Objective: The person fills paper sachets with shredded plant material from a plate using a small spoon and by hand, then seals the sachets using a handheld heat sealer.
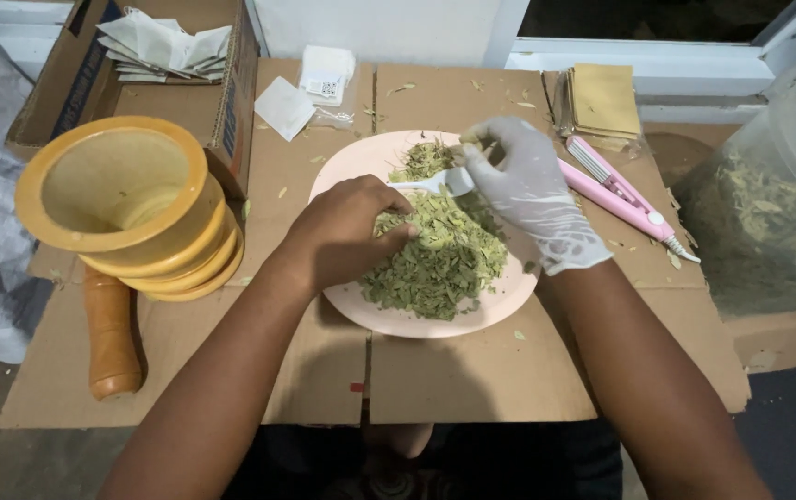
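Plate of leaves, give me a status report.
Left hand bare, on leaves. Gloved right hand holds white spoon over plate. Nothing in the way.

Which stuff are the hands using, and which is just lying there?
In use:
left hand
gloved right hand
white spoon
dried green leaves
pink plate

Lying about:
yellow mortar
wooden pestle
pink heat sealer
white sachets
tan sachets

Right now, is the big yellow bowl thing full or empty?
Empty. The yellow mortar stands upright, and its bare inside shows, with no leaves in it.
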